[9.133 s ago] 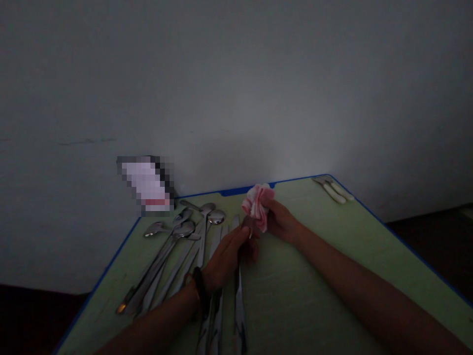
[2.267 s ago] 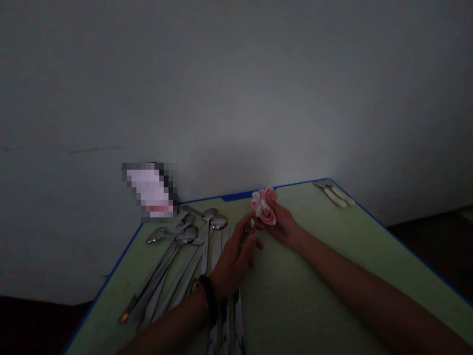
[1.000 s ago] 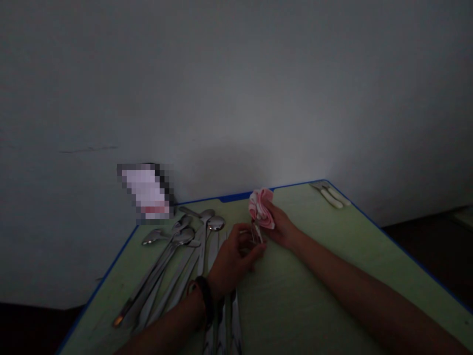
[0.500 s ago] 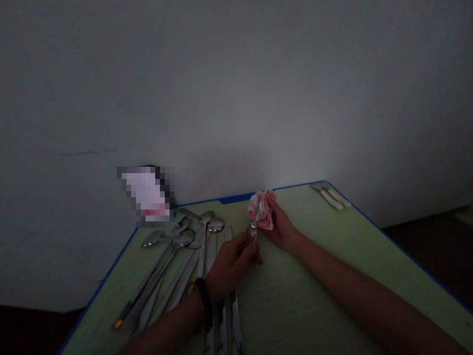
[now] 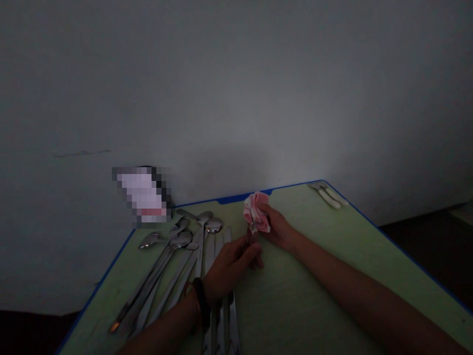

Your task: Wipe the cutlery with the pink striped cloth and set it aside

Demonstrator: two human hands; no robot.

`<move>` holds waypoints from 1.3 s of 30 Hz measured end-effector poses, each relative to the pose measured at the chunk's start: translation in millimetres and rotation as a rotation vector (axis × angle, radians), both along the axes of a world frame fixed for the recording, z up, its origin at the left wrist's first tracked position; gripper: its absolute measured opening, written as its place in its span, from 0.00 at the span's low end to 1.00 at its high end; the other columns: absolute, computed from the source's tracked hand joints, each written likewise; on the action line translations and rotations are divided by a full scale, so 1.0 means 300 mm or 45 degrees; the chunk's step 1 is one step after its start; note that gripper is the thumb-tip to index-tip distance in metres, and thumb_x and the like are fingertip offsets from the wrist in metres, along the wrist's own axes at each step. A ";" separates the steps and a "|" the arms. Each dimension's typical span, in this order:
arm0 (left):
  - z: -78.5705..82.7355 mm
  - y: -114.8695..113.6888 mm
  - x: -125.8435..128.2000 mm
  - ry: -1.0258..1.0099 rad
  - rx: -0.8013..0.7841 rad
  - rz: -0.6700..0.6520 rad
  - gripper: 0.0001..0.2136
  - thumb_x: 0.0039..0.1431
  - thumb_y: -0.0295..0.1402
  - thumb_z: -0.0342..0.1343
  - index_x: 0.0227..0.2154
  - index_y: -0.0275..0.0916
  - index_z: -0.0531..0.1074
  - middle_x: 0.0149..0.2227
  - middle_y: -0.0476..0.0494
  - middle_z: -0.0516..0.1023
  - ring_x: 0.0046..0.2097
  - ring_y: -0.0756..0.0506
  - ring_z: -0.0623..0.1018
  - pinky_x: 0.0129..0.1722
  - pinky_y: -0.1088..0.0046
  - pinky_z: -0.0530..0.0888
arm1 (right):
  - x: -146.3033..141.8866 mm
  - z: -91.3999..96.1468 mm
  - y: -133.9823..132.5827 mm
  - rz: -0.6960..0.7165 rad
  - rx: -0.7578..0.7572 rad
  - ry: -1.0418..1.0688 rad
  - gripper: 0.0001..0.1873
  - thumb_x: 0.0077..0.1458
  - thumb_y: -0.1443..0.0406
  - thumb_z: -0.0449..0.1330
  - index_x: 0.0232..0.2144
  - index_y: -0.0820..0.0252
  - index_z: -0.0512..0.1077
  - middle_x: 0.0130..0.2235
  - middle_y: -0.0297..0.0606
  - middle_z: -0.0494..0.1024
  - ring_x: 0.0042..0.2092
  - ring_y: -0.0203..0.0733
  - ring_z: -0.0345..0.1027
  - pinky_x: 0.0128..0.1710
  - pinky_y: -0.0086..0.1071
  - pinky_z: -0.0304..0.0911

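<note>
My left hand (image 5: pixel 234 259) is closed around a small shiny metal piece of cutlery, which looks like a fork (image 5: pixel 253 233); much of it is hidden by my fingers and the cloth. Bunched up in my right hand (image 5: pixel 278 224) is a pink and white cloth (image 5: pixel 256 209), pressed against the fork's upper end. Both hands meet above the middle of the table. Several metal spoons (image 5: pixel 181 239) lie in a loose pile left of my left hand, and several table knives (image 5: pixel 233 315) lie partly under my left wrist.
Two forks with white handles (image 5: pixel 328 198) lie at the far right corner of the green table (image 5: pixel 318 301), which has a blue edge. A blurred-out phone-like device (image 5: pixel 142 195) leans at the back left. A grey wall (image 5: pixel 236 98) rises behind the table.
The cloth has turned and shifted slightly at the fork's upper end, with my right hand. My left hand keeps its grip. The whole view has moved a little.
</note>
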State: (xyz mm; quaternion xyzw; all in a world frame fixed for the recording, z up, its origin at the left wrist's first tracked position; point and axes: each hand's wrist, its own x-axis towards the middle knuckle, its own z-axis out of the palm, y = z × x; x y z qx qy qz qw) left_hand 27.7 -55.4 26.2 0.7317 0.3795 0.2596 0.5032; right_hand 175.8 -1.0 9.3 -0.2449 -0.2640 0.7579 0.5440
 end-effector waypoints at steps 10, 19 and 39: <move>0.002 -0.003 0.004 0.034 -0.099 0.003 0.15 0.60 0.40 0.46 0.26 0.36 0.70 0.22 0.49 0.76 0.27 0.49 0.73 0.30 0.76 0.68 | 0.003 -0.011 0.001 0.024 0.050 -0.043 0.13 0.49 0.59 0.60 0.30 0.65 0.70 0.25 0.35 0.75 0.23 0.31 0.66 0.22 0.23 0.60; 0.000 -0.001 0.005 -0.039 -0.186 0.010 0.15 0.60 0.41 0.45 0.29 0.35 0.70 0.21 0.48 0.75 0.26 0.49 0.72 0.29 0.75 0.68 | 0.002 -0.006 -0.006 0.007 0.048 -0.093 0.15 0.47 0.58 0.61 0.30 0.66 0.70 0.25 0.36 0.75 0.24 0.33 0.67 0.25 0.25 0.61; -0.015 -0.001 -0.003 -0.097 -0.210 -0.060 0.13 0.60 0.37 0.44 0.30 0.35 0.70 0.22 0.47 0.76 0.27 0.49 0.73 0.30 0.74 0.68 | 0.002 -0.003 -0.010 0.037 0.055 -0.118 0.14 0.47 0.58 0.61 0.30 0.66 0.71 0.24 0.36 0.75 0.24 0.32 0.66 0.23 0.24 0.60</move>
